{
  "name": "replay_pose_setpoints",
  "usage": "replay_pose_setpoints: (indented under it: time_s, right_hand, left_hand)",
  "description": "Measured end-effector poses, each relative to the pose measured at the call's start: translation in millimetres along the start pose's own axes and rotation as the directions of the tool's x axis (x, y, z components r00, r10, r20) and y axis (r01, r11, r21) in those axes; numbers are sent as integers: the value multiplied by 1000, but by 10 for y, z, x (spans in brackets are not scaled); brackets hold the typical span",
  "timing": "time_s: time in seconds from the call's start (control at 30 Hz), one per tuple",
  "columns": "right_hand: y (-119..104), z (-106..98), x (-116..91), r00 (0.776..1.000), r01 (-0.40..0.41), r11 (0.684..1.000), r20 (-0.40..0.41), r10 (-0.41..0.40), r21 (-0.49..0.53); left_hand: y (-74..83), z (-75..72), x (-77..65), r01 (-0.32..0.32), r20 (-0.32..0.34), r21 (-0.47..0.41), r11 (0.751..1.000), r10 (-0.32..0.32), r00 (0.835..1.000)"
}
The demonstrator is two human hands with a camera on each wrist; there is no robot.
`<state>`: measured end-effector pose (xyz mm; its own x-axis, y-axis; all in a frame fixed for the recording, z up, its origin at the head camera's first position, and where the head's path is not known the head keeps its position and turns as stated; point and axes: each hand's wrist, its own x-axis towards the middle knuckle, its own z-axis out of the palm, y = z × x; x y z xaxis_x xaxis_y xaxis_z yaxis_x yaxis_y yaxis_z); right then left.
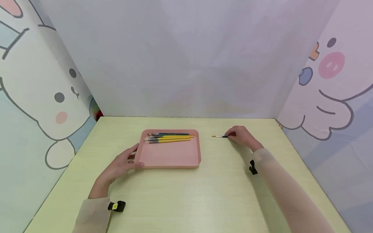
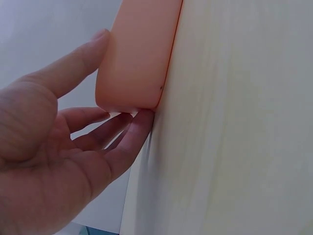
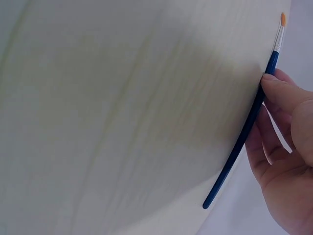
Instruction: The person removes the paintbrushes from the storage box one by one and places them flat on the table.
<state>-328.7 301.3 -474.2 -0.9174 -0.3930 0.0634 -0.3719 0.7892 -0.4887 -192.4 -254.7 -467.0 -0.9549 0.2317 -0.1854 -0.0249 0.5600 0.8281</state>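
"Near the far edge of the worktop (image 1: 186, 200), right of its middle: which item is entered?"

"One paintbrush (image 1: 219, 136): dark blue handle, silver ferrule, orange bristles (image 3: 283, 19). Location: in the right grip (image 1: 242, 136), just beyond the right edge of the pink tray (image 1: 172, 155), apart from it."

"State of that grip?"

"Narrow pinch, thumb and fingers on the handle a little behind the ferrule. Whether the paintbrush touches the worktop: cannot tell."

"Long axis?"

"Roughly parallel to the worktop's far edge, bristles leftward, toward the tray's far right corner."

"Tray contents?"

"Several brushes (image 1: 175, 140), yellow- and dark-handled, along the tray's far edge, heads toward its left edge."

"Nearer hand?"

"To the paintbrush, the right. Left grip (image 1: 120, 165): partly spread, thumb and bent fingers holding the tray's near left corner, well apart from the paintbrush."

"Chief relation, as judged?"

"Tray to the left of the right grip; the paintbrush's axis nearly matches that of the brushes, so little turning seems called for."
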Motion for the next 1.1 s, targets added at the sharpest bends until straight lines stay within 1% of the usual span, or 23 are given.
replay_pose_setpoints:
  time_s: [0.2, 0.3, 0.4, 0.63, 0.87, 0.97, 1.1]
  right_hand:
    - [-39, -13, 9, 1000, 10, 1000, -10, -10, 4]
    - [-105, -28, 42, 999, 28, 1000, -26, -28, -12]
    - [-219, -60, 91, 997, 66, 998, -36, -66, -14]
    - [-543, -140, 188, 992, 123, 991, -27, -121, 51]
    - [-730, -149, 266, 990, 138, 988, -38, -135, 73]
    - [-839, -137, 310, 989, 143, 985, -37, -140, 97]
    - [-1019, -94, 396, 985, 170, 980, -42, -166, 105]
  left_hand:
    - [4, -1, -4, -4, 4, -3, 1000, 4, 1000]
    - [5, -2, -7, -6, 3, 0, 1000, 6, 1000]
    - [3, -5, -8, -8, 4, -2, 1000, 8, 1000]
    - [-15, -10, -2, -4, 18, -26, 1000, 4, 1000]
    - [-23, -6, 2, -11, 15, -20, 1000, 11, 1000]
    - [-20, -6, -6, -11, 12, -20, 1000, 11, 1000]
    - [-18, 1, -16, -14, 15, -27, 1000, 15, 1000]
